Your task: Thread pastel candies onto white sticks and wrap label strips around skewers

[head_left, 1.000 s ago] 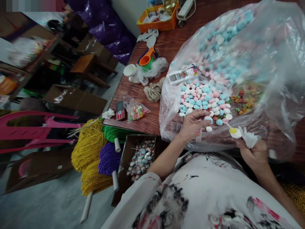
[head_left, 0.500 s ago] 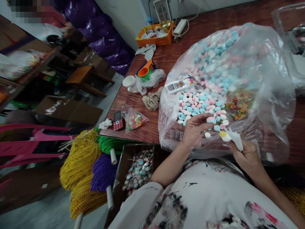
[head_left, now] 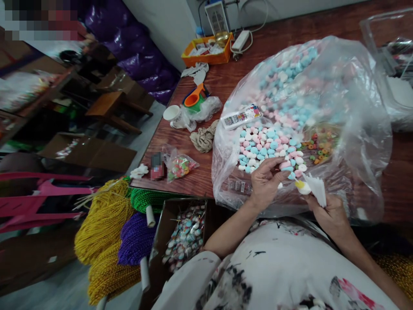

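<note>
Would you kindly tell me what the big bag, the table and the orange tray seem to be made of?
Bag: thin plastic film, glossy and see-through, with creases and bright glare.
Table: wood or wood-look laminate, slightly shiny, with dark streaked grain.
Tray: probably hard plastic, evenly coloured, with stiff walls.

Everything is dimly lit; glints are thrown off the plastic bag (head_left: 358,99) and purple sack (head_left: 135,60), and the pink chair (head_left: 64,190) is blurred and stretched

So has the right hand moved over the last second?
Yes, leftward: against the printed packet, the right hand sits a little nearer now, closer to the loose pastel pile too.
</note>
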### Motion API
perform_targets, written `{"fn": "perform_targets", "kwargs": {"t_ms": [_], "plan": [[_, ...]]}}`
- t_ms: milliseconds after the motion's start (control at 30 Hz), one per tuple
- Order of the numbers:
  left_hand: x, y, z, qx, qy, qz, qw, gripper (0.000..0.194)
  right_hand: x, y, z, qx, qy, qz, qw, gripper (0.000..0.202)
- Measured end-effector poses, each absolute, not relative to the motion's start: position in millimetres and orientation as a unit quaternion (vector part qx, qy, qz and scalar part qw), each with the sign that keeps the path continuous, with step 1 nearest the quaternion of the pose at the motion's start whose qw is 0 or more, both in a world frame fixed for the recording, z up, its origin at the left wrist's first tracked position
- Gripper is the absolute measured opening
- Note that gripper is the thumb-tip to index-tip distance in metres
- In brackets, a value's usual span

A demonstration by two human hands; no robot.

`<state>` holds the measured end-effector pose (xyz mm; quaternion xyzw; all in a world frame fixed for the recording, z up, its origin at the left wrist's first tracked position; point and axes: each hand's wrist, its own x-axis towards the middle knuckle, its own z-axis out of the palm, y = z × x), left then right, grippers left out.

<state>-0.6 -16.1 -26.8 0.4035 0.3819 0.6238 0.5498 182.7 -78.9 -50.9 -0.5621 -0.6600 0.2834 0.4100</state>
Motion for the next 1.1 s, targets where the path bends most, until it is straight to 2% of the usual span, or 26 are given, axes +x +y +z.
{"fn": "perform_targets", "kwargs": {"t_ms": [267,533,733,867,1000,1100], "plan": [[2,-17,-32,0.497,0.373,0.635,0.46,0.028,185,-86,-58,-0.582,-0.62,0.342,0.399,0.043],[-5,-18,-31,0.655,0.35,0.612,0.273,0.02,177,-87,-52,-0.573,-0.584,0.374,0.437,0.036],[1,-26,-34,0.598,0.367,0.626,0.34,0.021,164,-92,-60,-0.572,-0.529,0.4,0.483,0.029],[4,-30,-31,0.602,0.357,0.635,0.327,0.027,151,-95,-65,-0.545,-0.496,0.459,0.495,0.032],[5,-37,-27,0.686,0.305,0.588,0.301,0.03,148,-96,-67,-0.559,-0.456,0.469,0.509,0.034],[-3,-41,-26,0.738,0.269,0.522,0.332,0.03,157,-95,-66,-0.575,-0.447,0.46,0.507,0.034]]}}
